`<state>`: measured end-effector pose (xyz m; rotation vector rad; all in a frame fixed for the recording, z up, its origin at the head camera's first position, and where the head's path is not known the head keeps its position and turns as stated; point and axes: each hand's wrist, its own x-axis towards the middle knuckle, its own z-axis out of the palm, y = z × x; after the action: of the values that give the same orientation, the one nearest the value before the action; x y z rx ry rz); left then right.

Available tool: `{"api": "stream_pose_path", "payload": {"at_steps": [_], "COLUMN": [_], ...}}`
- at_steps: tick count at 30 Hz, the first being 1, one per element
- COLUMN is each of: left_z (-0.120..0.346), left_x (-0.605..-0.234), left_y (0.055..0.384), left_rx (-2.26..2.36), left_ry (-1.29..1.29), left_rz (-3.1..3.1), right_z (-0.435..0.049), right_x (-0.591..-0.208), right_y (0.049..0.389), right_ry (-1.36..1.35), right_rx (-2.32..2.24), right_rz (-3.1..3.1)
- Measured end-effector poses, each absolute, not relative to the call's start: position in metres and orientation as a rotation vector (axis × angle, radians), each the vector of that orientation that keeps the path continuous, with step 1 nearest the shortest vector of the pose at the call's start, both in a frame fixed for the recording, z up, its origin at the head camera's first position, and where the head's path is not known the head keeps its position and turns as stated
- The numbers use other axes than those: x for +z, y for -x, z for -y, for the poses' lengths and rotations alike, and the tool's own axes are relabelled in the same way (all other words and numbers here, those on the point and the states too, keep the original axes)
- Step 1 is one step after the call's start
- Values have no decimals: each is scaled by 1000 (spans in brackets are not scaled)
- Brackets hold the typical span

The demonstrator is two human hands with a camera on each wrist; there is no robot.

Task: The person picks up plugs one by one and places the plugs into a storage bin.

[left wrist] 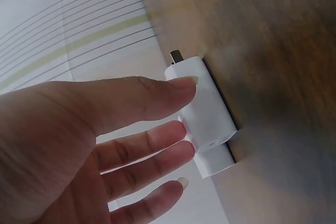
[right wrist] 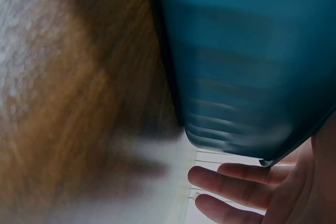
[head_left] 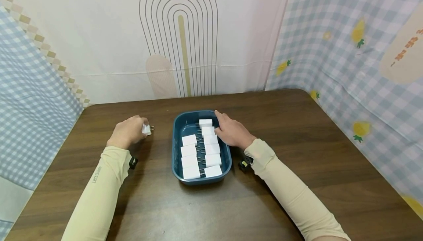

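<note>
In the head view my left hand [head_left: 129,131] is at the left of the table, over a white plug-in charger [head_left: 147,129] whose metal prongs point right. Seen from the left wrist, thumb and fingers pinch the charger [left wrist: 205,106] by its sides, and a second white block [left wrist: 215,161] shows just behind its lower end. A dark blue plastic bin [head_left: 176,153] stands mid-table with several white chargers [head_left: 189,150] in two columns, prongs facing inward. My right hand [head_left: 232,131] grips the bin's right rim, thumb over the edge and the other fingers along the outside.
The brown wooden table [head_left: 297,134] reaches back to a white patterned cloth [head_left: 244,32]. Blue checked cloth [head_left: 350,87] hangs along the right side, and more checked cloth [head_left: 33,94] hangs at the left. Both wrists wear small black cameras.
</note>
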<state>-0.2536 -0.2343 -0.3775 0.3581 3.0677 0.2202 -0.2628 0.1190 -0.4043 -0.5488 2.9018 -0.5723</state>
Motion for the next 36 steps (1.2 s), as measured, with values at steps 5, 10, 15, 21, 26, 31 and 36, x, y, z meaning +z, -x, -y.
{"api": "stream_pose_path", "payload": {"at_steps": [5, 10, 15, 21, 26, 31, 36], "left_z": [236, 237, 236, 235, 235, 235, 234], "left_x": [-379, -380, -380, -379, -379, -380, -382], "left_y": [255, 256, 257, 257, 257, 257, 256], "left_rx": [209, 206, 210, 207, 200, 200, 195], "left_ry": [-348, -330, -334, -332, -327, -320, -321], "left_rz": [-3068, -3057, -3058, -3060, -3058, -3051, -3039], "right_z": [-119, -119, -119, -119, -119, -119, -119], "right_x": [-405, -404, -404, -404, -403, -403, -403], "right_y": [263, 264, 264, 263, 263, 262, 262], "right_ry": [550, 554, 561, 568, 567, 569, 562], "right_rx": [-578, -571, -568, -560, -562, -565, -567], "right_rz": [-2902, -2902, -2904, -2913, -2911, -2907, -2901]}}
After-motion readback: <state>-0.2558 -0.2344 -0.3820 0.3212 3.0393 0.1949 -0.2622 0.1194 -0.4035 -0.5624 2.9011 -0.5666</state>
